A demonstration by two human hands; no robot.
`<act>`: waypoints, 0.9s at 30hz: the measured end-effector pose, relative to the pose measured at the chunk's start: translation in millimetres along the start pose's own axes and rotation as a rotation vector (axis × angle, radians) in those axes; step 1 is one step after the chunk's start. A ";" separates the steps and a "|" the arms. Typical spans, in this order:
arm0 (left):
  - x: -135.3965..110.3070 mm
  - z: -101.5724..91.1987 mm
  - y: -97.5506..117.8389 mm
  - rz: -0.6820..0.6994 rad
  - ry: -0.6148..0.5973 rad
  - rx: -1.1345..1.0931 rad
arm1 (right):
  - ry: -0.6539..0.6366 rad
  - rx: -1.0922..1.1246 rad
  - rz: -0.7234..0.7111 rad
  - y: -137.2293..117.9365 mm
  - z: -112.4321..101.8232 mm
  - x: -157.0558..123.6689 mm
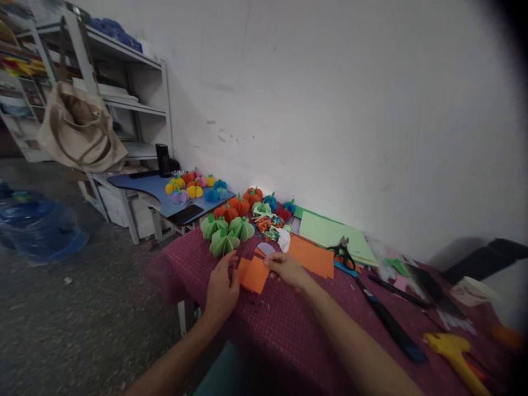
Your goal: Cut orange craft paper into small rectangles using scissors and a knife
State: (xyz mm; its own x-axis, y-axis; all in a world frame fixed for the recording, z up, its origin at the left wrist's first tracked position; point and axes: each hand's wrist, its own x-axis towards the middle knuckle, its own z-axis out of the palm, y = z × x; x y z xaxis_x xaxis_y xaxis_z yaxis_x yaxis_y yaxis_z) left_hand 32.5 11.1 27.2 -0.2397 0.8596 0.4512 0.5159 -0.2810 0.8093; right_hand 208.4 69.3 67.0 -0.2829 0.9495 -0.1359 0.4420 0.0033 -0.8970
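Observation:
Two small orange paper pieces overlap at the front part of the cloth-covered table. My right hand pinches the upper right edge of the front piece between thumb and fingers. Just left of the paper is my left hand, its fingers loosely stretched and the thumb apart; whether it touches the paper edge I cannot tell. Behind the pieces lies a lilac paper half-circle over another bit of orange paper. Larger orange sheets spread out to the right of my right hand.
Green paper pumpkins and orange paper pumpkins stand at the left, near paper scraps. Black scissors rest by light green sheets. A utility knife and yellow glue gun lie at the right.

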 end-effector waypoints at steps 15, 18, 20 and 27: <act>-8.0 6.2 9.4 0.192 -0.197 0.567 | 0.111 -0.349 -0.148 23.0 21.2 41.0; -7.8 6.8 12.1 0.201 -0.212 0.597 | 0.132 -0.373 -0.164 26.0 19.1 40.8; -6.9 7.3 12.7 0.200 -0.220 0.609 | 0.139 -0.380 -0.171 26.7 18.4 40.8; -5.0 9.6 8.9 0.201 -0.234 0.607 | 0.110 -0.393 -0.179 23.2 19.6 37.7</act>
State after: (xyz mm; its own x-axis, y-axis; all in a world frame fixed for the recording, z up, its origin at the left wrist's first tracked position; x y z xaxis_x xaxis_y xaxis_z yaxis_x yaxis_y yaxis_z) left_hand 46.2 8.4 28.6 0.0579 0.9045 0.4225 0.9183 -0.2143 0.3328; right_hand 191.3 99.0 32.8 -0.3013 0.9508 0.0715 0.6902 0.2692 -0.6717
